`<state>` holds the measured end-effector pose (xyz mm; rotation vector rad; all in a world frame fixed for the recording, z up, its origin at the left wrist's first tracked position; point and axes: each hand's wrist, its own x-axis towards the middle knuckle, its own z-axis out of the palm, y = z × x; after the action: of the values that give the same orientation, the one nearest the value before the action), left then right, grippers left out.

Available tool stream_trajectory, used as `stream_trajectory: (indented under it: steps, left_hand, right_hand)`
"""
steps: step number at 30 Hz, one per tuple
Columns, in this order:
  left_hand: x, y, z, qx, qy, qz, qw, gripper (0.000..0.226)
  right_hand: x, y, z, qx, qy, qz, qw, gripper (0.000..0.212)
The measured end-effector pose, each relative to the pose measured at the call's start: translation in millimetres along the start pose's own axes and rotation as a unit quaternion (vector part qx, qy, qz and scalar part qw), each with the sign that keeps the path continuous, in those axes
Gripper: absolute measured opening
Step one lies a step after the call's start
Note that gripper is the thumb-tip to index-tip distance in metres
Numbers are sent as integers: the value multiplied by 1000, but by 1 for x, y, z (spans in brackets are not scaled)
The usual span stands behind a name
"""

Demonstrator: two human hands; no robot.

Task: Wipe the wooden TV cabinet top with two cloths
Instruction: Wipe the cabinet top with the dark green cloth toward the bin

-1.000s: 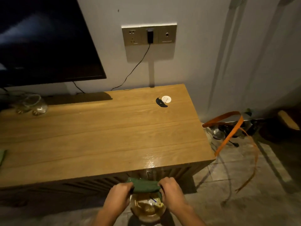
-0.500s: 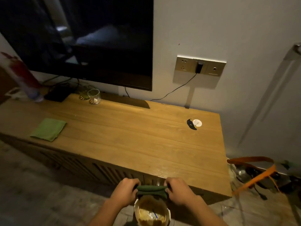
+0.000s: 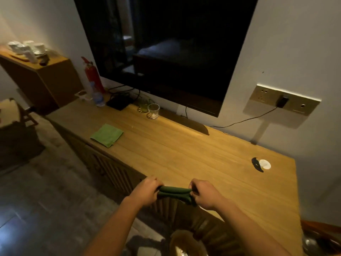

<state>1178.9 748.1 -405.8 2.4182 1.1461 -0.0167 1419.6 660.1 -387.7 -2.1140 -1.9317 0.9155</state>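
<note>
Dark green cloth (image 3: 174,193), rolled up tight like a sausage, is stretched between my two hands right at the front edge of the wooden TV cabinet (image 3: 184,154). My left hand (image 3: 145,191) is closed in a fist around one end, and my right hand (image 3: 206,194) is clamped on the other end, knuckles up, so both grips are fully closed on the fabric. The cloth sits in the air just in front of the cabinet's slatted front, not touching the top as far as I can see.

The second cloth, a lighter green one (image 3: 107,135), lies flat and folded square on the cabinet top toward the left end, near the front edge and well apart from my hands. Further back by the wall there's a clear drinking glass (image 3: 153,111), a black box (image 3: 119,104) with cables and a plastic water bottle (image 3: 97,97). A red fire extinguisher (image 3: 92,74) stands behind the bottle. Off to the right end of the top there's a small white disc (image 3: 264,164) touching a black curved thing (image 3: 256,164) that I can't identify. The big dark TV (image 3: 166,48) hangs above, and below my hands there's a round bowl (image 3: 186,244), mostly in shadow.
</note>
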Motion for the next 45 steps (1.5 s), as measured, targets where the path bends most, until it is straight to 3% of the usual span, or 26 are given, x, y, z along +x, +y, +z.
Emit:
stream_trajectory:
  steps: [9,22,32,45]
  left_hand:
    - [3,-128,-69,7,30,-30,999,35]
    - [25,-281,-180,15,54,-8,998,34]
    - [98,-356,-220,-15,62,-25,998,33]
    - [261,-417,-262,6,9,-27,1000,31]
  right_hand:
    - [101,-116,8,-29,0,-13,999,12]
    - [220,-252,10,-41,59,-22,997,14]
    - [336,-276,-14,-20,38,-37,998,10]
    - [502,-239,-51,81,45,9,996,12]
